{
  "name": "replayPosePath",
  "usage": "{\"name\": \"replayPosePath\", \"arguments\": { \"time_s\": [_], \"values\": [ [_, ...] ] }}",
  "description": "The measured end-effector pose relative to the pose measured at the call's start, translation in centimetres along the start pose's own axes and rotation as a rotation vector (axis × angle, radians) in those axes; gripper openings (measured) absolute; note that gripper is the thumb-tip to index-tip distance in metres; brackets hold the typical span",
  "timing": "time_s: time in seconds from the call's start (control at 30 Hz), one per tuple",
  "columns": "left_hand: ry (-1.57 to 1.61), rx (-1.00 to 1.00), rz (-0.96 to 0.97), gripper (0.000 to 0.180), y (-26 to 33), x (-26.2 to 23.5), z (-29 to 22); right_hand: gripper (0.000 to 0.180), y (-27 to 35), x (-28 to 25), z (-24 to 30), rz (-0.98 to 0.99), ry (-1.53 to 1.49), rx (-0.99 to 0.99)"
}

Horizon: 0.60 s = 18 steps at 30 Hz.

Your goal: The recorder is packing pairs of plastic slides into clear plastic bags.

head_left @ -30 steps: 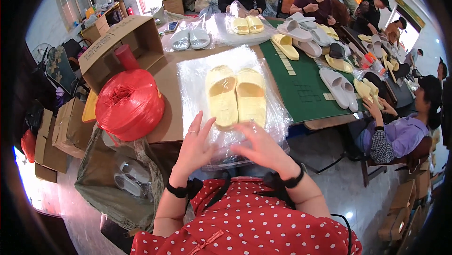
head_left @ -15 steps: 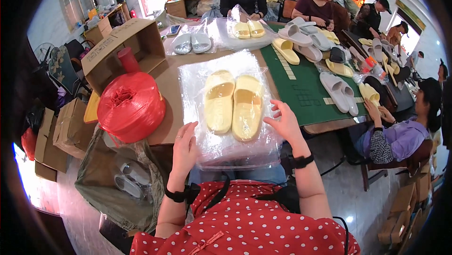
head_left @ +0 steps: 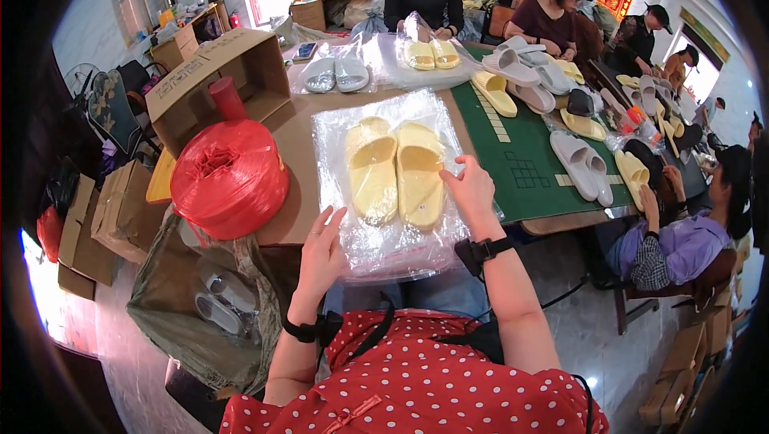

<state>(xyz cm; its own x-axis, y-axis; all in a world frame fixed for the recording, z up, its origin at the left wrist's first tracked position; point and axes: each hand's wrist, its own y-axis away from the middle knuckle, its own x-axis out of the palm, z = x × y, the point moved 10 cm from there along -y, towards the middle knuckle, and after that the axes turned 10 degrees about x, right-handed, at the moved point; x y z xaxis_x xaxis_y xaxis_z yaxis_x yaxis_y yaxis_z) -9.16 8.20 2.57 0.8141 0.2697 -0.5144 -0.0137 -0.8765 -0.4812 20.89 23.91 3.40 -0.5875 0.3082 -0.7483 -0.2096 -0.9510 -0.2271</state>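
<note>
The clear plastic bag (head_left: 388,185) with the pair of yellow slippers (head_left: 396,171) now lies flat on the desk (head_left: 300,145), a bit nearer to the person than half a second ago, and both hands have slid out to its sides. The left hand (head_left: 319,254) rests at the bag's 7 o'clock corner with its fingers spread flat on the plastic. The right hand (head_left: 473,192) sits at the 3 o'clock edge, fingers loosely open and touching the bag, not pinching it. So the bag looks smoothed down, with the slippers side by side inside. At 9 o'clock from the bag stands a big red spool of string (head_left: 230,177), close to the left arm. An open cardboard box (head_left: 216,73) sits at 10 o'clock. A green mat (head_left: 521,153) with more slippers lies at 2 o'clock. Other people work at the far end.
</note>
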Motion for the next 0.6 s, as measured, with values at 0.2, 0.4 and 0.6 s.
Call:
{"name": "replayPosePath", "arguments": {
  "time_s": [0.2,0.4,0.6],
  "values": [
    [-0.159,0.1,0.029,0.055,-0.5,0.3,-0.6,0.042,0.6,0.2,0.8,0.09,-0.306,-0.024],
    [-0.223,0.087,0.073,0.053,-0.4,1.2,-0.3,0.044,-0.5,2.4,-0.1,0.216,-0.651,-0.026],
    [-0.186,0.074,0.058,0.054,-0.4,1.1,-0.1,0.062,1.6,3.1,-1.5,0.266,-0.644,0.092]
  ]
}}
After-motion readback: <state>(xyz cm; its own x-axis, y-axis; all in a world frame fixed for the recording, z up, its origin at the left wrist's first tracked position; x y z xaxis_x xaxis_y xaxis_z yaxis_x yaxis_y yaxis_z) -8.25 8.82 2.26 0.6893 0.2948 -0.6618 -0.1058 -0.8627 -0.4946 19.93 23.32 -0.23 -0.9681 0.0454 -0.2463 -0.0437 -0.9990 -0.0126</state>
